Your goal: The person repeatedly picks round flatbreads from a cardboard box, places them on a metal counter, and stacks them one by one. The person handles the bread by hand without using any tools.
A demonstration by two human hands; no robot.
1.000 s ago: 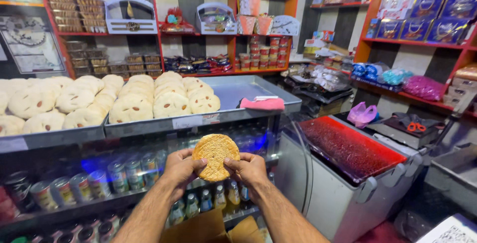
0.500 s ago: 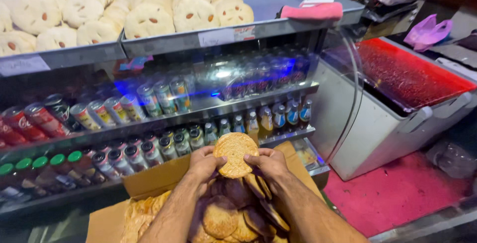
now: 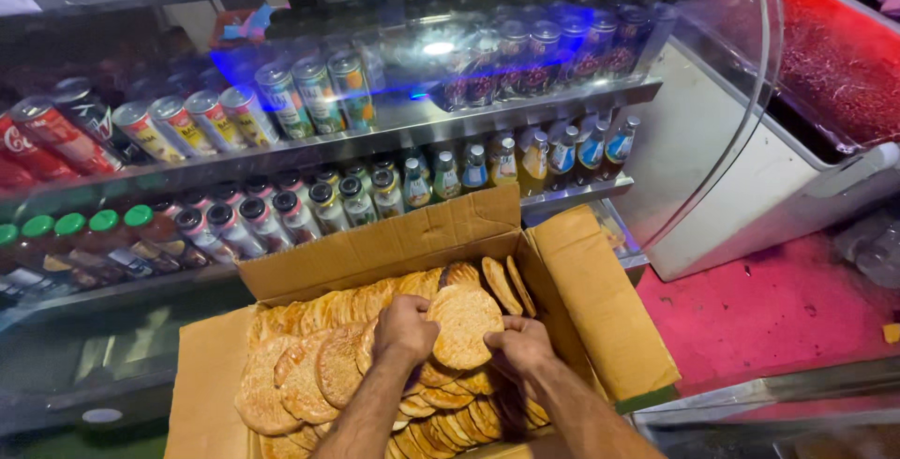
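Shop interior, dim, lit by a blue glow from a glass-fronted drinks cooler (image 3: pixel 394 131) across the far side. Upper shelf packed with cans (image 3: pixel 281 98) lying on their sides; lower shelf lined with small bottles (image 3: pixel 469 173), green-capped ones at far left. At right, a white chest freezer (image 3: pixel 750 187) with a red top, red floor (image 3: pixel 778 309) beneath it.

Near and centre, an open cardboard box (image 3: pixel 600 300), flaps spread, filled with round golden flatbreads (image 3: pixel 300 375) stacked on edge and overlapping in rows.

Left hand (image 3: pixel 405 328) curled over the left edge of a single round flatbread (image 3: pixel 464 326), fingers closed on its rim. Right hand (image 3: pixel 520 346) pinching the same flatbread at its lower right edge, fingers bent and closed. Flatbread held between both hands, face up toward the camera, tilted, just above or touching the stacked ones in the middle of the box; cannot tell which. Both forearms reaching in from the near edge.
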